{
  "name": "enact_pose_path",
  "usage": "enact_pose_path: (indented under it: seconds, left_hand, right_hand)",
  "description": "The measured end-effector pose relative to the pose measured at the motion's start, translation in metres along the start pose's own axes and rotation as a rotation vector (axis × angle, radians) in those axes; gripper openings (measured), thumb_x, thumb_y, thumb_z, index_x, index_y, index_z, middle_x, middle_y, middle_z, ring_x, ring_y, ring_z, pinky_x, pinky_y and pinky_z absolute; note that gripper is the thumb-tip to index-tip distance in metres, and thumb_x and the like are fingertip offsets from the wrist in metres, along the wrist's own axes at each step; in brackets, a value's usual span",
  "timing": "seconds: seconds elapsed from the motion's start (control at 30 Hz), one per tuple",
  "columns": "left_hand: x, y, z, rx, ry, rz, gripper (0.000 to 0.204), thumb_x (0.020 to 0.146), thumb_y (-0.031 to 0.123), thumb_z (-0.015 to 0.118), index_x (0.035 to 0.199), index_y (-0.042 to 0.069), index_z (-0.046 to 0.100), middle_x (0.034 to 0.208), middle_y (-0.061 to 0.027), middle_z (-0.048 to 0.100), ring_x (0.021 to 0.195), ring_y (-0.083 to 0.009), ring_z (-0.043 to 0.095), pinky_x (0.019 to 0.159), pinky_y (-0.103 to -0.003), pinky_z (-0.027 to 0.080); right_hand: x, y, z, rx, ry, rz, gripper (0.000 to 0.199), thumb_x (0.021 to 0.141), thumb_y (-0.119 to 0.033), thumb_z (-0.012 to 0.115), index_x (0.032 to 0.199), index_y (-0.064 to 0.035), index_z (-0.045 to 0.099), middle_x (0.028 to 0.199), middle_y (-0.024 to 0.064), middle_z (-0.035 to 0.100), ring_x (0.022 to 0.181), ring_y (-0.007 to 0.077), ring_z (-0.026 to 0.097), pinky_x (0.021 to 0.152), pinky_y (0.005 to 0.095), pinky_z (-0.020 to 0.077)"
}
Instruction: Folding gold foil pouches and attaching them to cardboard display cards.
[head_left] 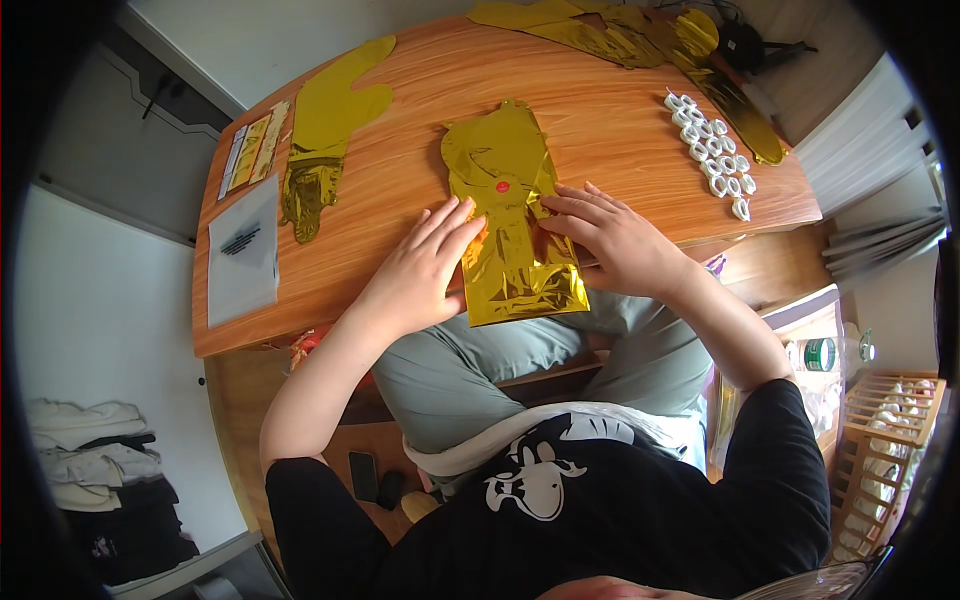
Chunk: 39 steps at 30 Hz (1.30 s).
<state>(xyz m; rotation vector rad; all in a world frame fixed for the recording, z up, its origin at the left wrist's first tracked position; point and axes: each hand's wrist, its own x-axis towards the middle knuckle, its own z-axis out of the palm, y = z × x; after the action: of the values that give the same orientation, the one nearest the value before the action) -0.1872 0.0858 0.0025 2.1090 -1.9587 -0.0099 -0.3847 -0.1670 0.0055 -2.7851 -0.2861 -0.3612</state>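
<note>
A flat, deflated gold foil balloon [512, 235] lies on the wooden table [420, 120] in front of me, its lower end reaching past the table's near edge over my lap. It has a small red round spot [503, 187] near its middle. My left hand [425, 255] rests along the balloon's left edge, fingers stretched out and touching the foil. On the opposite edge lies my right hand [610, 235], its fingers also extended flat on the foil. Neither hand is closed around anything. The undersides of both hands are hidden.
More flat gold foil balloons [340, 100] lie at the left; others [600, 35] spread along the far edge. Several white ribbon rolls [712, 150] sit at the right. A clear bag with thin dark sticks [240, 270] and flat printed packets [252, 150] lie at far left.
</note>
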Motion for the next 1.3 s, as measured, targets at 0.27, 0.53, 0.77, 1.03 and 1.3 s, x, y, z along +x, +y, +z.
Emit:
enact_pose_path:
  seconds: [0.27, 0.53, 0.77, 1.03, 1.3]
  left_hand:
    - [0.001, 0.001, -0.002, -0.119, 0.020, 0.027, 0.083, 0.079, 0.014, 0.080, 0.153, 0.002, 0.045, 0.161, -0.0181, 0.042, 0.151, -0.0357, 0.039, 0.125, -0.045, 0.036]
    - [-0.001, -0.001, -0.001, -0.078, 0.042, 0.051, 0.078, 0.080, 0.016, 0.080, 0.150, 0.002, 0.050, 0.155, -0.0160, 0.050, 0.147, -0.0327, 0.045, 0.122, -0.044, 0.041]
    - [-0.002, -0.002, -0.001, -0.059, 0.036, 0.063, 0.078, 0.080, 0.014, 0.079, 0.151, 0.002, 0.050, 0.155, -0.0153, 0.050, 0.147, -0.0326, 0.045, 0.122, -0.044, 0.041]
    - [-0.007, 0.004, 0.000, 0.015, 0.015, 0.048, 0.080, 0.082, 0.014, 0.079, 0.155, 0.006, 0.045, 0.155, -0.0136, 0.050, 0.148, -0.0316, 0.044, 0.121, -0.044, 0.042]
    - [-0.010, 0.006, 0.004, 0.067, 0.035, 0.048, 0.075, 0.085, 0.013, 0.077, 0.154, 0.005, 0.047, 0.156, -0.0144, 0.050, 0.148, -0.0318, 0.045, 0.121, -0.044, 0.042]
  right_hand:
    - [0.006, 0.004, 0.003, 0.049, -0.025, -0.011, 0.066, 0.080, -0.013, 0.076, 0.143, -0.0044, 0.057, 0.150, 0.0173, 0.055, 0.143, 0.0370, 0.048, 0.119, 0.0468, 0.0411]
    - [0.004, 0.006, 0.003, -0.008, 0.011, -0.044, 0.062, 0.080, -0.012, 0.076, 0.140, -0.0043, 0.060, 0.153, 0.0169, 0.052, 0.142, 0.0374, 0.049, 0.119, 0.0449, 0.0415]
    - [0.006, -0.002, -0.004, 0.124, -0.055, 0.038, 0.059, 0.081, -0.011, 0.075, 0.139, -0.0059, 0.061, 0.148, 0.0163, 0.054, 0.135, 0.0390, 0.055, 0.113, 0.0454, 0.0473]
    - [0.002, 0.004, 0.001, 0.038, 0.040, -0.063, 0.063, 0.080, -0.007, 0.072, 0.141, -0.0024, 0.058, 0.147, 0.0176, 0.059, 0.139, 0.0369, 0.054, 0.120, 0.0472, 0.0415]
    - [0.001, 0.004, 0.002, 0.076, 0.014, -0.063, 0.069, 0.077, -0.007, 0.072, 0.144, -0.0020, 0.057, 0.149, 0.0177, 0.058, 0.143, 0.0354, 0.051, 0.123, 0.0482, 0.0387]
